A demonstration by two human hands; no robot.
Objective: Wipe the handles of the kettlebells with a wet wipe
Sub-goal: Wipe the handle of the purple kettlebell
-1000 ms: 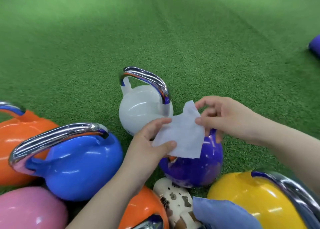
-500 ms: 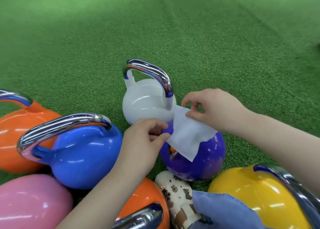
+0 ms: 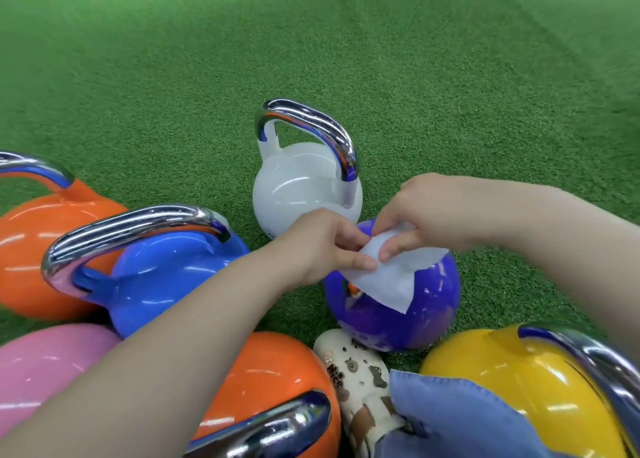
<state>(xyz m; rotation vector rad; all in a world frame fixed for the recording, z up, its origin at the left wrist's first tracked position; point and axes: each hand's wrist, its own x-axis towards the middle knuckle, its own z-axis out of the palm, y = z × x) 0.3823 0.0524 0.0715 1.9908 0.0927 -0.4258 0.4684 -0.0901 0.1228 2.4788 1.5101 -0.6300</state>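
Wipe: we are seeing the wet wipe (image 3: pixel 388 277) draping over the top of the purple kettlebell (image 3: pixel 398 319).
Grip: our left hand (image 3: pixel 318 246) and right hand (image 3: pixel 433 212) are both pinching the wipe.
Room: open turf (image 3: pixel 311 42) is lying beyond the white kettlebell (image 3: pixel 298 187).
Count: we are counting seven kettlebells, one wipe.

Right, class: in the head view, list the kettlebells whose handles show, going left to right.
orange kettlebell → blue kettlebell → white kettlebell → yellow kettlebell. The purple one's handle is hidden under the wet wipe and both hands, so it is left out.
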